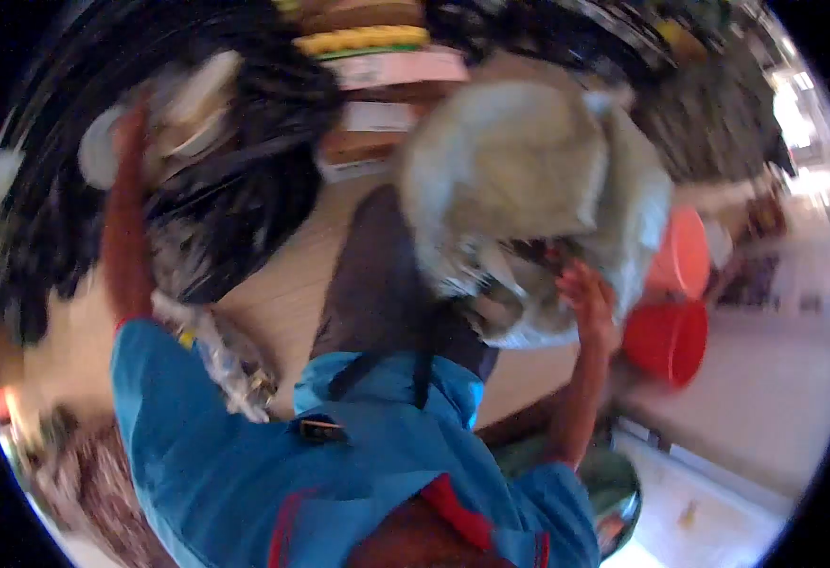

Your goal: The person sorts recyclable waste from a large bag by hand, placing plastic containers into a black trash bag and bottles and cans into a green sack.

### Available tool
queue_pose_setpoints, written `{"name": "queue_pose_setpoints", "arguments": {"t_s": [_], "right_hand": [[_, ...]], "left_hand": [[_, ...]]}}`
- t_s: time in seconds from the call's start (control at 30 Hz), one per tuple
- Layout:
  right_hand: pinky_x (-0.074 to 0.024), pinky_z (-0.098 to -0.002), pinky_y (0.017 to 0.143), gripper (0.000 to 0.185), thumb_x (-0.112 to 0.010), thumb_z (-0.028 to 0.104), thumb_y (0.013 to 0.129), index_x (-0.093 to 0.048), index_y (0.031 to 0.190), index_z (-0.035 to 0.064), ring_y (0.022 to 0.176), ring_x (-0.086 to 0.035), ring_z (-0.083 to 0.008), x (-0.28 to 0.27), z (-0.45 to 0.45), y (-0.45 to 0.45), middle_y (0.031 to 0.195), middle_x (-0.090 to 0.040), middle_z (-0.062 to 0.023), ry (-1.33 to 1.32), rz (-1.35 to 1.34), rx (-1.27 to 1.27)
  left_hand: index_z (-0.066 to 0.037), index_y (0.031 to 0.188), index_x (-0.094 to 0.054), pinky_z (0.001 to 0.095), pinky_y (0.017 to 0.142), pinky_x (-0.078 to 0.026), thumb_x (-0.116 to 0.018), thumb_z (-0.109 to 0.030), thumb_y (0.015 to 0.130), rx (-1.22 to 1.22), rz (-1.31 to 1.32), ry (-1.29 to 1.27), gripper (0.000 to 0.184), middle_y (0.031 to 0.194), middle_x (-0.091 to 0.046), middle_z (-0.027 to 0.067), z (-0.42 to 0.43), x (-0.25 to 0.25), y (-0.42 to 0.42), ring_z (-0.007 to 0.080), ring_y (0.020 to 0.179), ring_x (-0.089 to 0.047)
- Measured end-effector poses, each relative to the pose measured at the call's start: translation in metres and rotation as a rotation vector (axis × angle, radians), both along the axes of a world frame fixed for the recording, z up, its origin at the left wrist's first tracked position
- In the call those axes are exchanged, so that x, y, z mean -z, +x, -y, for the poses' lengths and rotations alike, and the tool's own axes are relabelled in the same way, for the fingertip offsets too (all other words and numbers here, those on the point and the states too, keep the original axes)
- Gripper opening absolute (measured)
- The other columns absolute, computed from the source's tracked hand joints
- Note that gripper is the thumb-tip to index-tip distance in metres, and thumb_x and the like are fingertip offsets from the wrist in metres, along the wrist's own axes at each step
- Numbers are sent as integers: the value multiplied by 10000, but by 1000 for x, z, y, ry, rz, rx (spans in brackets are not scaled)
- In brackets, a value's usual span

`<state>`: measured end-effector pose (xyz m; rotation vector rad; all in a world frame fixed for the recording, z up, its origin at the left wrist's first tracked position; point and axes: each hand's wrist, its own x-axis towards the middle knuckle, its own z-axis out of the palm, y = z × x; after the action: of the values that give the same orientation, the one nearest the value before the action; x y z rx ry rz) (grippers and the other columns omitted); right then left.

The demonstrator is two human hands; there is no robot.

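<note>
Has left hand (pixel 135 118) by pale tub (pixel 205 93) near black bag (pixel 245 222), right hand (pixel 585 290) against sack (pixel 519 161) (too blurred to tell either grip).

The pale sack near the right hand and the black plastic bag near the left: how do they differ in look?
Colour: the pale sack is whitish, the black plastic bag dark. Surface: the sack looks mostly dull, the bag has glossy highlights. Both show folds.

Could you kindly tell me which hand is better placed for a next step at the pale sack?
Probably the right hand: it is at the pale sack, whereas the left hand is stretched away near the black plastic.
</note>
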<state>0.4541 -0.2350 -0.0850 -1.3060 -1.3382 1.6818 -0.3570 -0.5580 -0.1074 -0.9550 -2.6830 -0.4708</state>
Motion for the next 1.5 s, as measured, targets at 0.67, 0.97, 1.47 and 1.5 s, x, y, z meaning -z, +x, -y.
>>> {"name": "queue_pose_setpoints", "arguments": {"t_s": [0.67, 0.97, 1.47, 1.5], "right_hand": [[-492, -469, 758, 497, -600, 447, 766, -567, 1033, 29, 866, -609, -387, 70, -97, -63, 960, -628, -207, 565, 1180, -264], [-384, -502, 914, 782, -710, 345, 703, -333, 1276, -31, 1102, -433, -473, -31, -124, -9, 1223, -419, -323, 1069, 953, 273], [-315, -436, 1007, 941, -722, 428, 681, -241, 1373, 9, 1178, -400, -441, 16, -244, 48, 1278, -390, -310, 1047, 985, 78], [-360, -429, 974, 867, -698, 432, 719, -292, 1354, 5, 1132, -457, -436, 16, -248, 46, 1224, -456, -308, 944, 985, 52]], "left_hand": [[-112, 1308, -399, 398, 760, -478, -687, -260, 742, -272, -134, -178, 651, 1056, -592, 190, 41, -47, 26, 319, 888, -602], [-48, 1267, -413, 380, 886, -434, -615, -190, 805, 890, -18, 200, 524, 1202, -510, 113, -183, -99, 456, 264, 1064, -517], [-127, 1411, -206, 560, 1046, -171, -750, -201, 583, 744, -402, 48, 994, 1427, -202, 196, -470, -24, 496, 408, 1324, -170], [-127, 1411, -206, 560, 1046, -171, -750, -201, 583, 743, -408, 43, 994, 1427, -202, 196, -485, -30, 492, 408, 1324, -170]]}}
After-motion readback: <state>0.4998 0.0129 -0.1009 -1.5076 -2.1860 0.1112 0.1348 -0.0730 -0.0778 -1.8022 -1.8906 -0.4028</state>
